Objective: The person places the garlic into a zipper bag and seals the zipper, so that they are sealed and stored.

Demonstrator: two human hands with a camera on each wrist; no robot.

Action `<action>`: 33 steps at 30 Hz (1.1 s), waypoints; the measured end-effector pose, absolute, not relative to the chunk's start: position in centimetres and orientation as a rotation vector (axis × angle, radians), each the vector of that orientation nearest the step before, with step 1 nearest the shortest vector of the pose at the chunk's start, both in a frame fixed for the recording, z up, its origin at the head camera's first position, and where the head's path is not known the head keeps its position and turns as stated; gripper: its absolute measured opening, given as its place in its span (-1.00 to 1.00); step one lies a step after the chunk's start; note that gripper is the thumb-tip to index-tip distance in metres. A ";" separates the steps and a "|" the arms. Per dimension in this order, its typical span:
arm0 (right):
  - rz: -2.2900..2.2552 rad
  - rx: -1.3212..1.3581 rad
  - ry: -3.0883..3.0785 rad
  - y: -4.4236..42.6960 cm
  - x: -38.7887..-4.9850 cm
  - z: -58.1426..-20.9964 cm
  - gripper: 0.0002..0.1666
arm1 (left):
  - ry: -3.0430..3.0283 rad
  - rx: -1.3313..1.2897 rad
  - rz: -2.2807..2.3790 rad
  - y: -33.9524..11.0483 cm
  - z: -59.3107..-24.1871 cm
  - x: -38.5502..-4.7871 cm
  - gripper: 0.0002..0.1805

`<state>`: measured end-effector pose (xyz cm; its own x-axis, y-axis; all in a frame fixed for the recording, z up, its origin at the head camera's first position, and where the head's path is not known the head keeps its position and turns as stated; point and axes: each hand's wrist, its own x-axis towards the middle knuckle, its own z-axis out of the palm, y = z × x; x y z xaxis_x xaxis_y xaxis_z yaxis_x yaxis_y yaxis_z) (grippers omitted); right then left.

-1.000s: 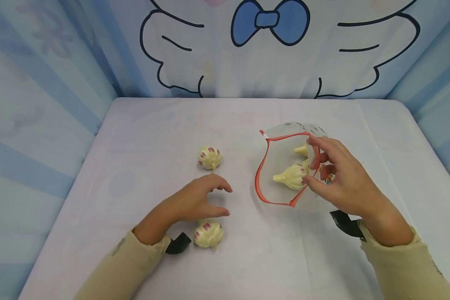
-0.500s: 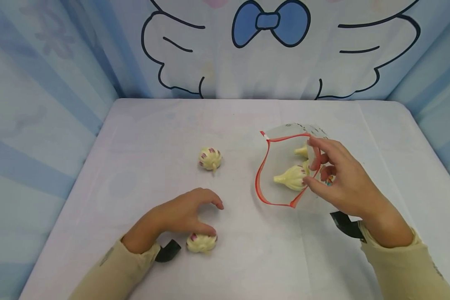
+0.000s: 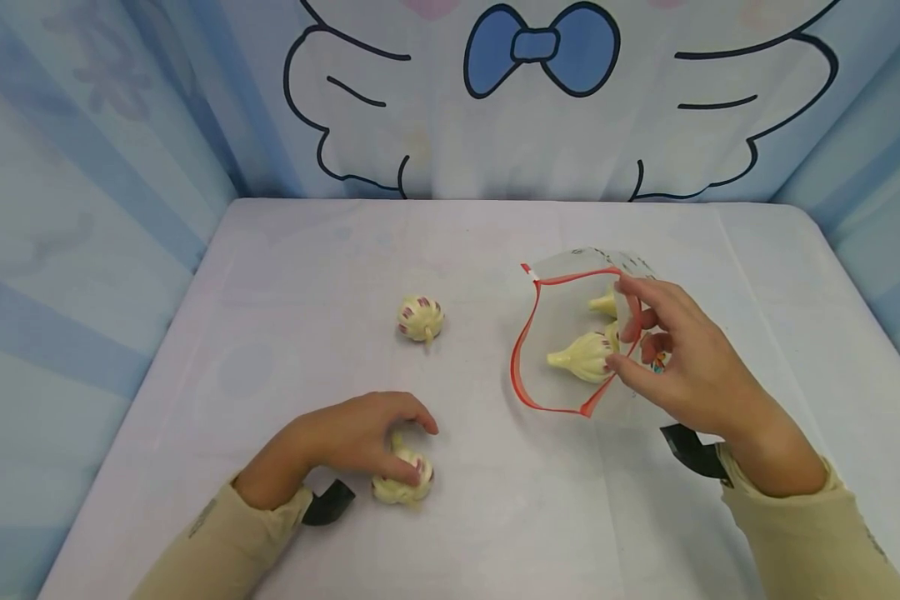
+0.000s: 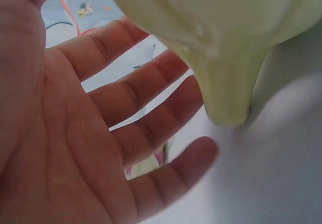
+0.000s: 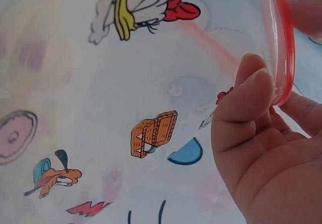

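My left hand (image 3: 356,433) spreads over a pale garlic bulb (image 3: 405,481) with purple marks near the table's front. The thumb lies over the bulb, while the index fingertip stands apart from it. In the left wrist view, the bulb (image 4: 226,43) shows its stem close by the loosely bent fingers (image 4: 151,90). My right hand (image 3: 686,358) pinches the red rim of a clear zip bag (image 3: 547,333) and keeps its mouth apart. Inside the bag lie a garlic bulb (image 3: 581,357) and part of another (image 3: 603,302). Cartoon prints cover the bag (image 5: 115,83) in the right wrist view.
Another garlic bulb (image 3: 421,318) sits on the white-covered table (image 3: 307,292), left of the bag. A blue and white curtain (image 3: 435,125) hangs behind the table and along both sides.
My left hand has moved down and left over the front bulb, which has shifted slightly left and turned to show its stem. The right hand and bag have stayed put.
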<state>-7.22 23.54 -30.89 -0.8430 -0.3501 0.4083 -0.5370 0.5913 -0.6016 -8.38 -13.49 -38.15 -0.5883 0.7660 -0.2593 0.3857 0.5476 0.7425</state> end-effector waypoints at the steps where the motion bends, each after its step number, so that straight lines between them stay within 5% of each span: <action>1: 1.096 0.731 -2.574 23.5 -7.2 -30.9 -0.03 | 2.207 0.923 0.871 -13.5 -38.2 -8.4 -0.50; 19: 1.084 0.737 -2.571 23.6 -7.2 -30.9 -0.04 | 2.094 0.814 0.867 -13.1 -38.2 -8.8 -0.79; 33: 1.078 0.745 -2.568 23.6 -7.3 -30.8 -0.04 | 2.091 0.941 0.995 -13.0 -38.2 -9.1 -0.72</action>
